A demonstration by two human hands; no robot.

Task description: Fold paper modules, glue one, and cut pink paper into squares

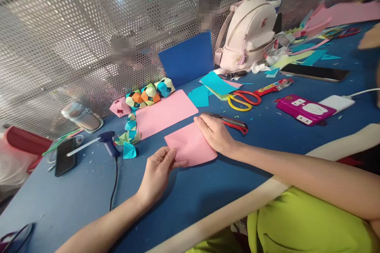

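A piece of pink paper (190,144) is held between my two hands, a little above the blue table. My left hand (162,164) pinches its lower left corner between thumb and fingers. Along the upper right edge, my right hand (214,132) grips the paper, its fingers laid together over that side. The sheet bends slightly at its lower right. Just behind it lies a larger pink sheet (166,112). A box cutter (230,120) rests beyond my right hand, beside a red-handled tool (240,127) that is partly hidden.
Folded paper shapes (148,95) stand behind the large sheet. A glue gun (109,142) with a cord and a phone (65,156) are at left. Scissors (243,100), a purple power strip (305,109), another phone (314,72) and a backpack (249,33) occupy the right, before a perforated metal screen (74,47).
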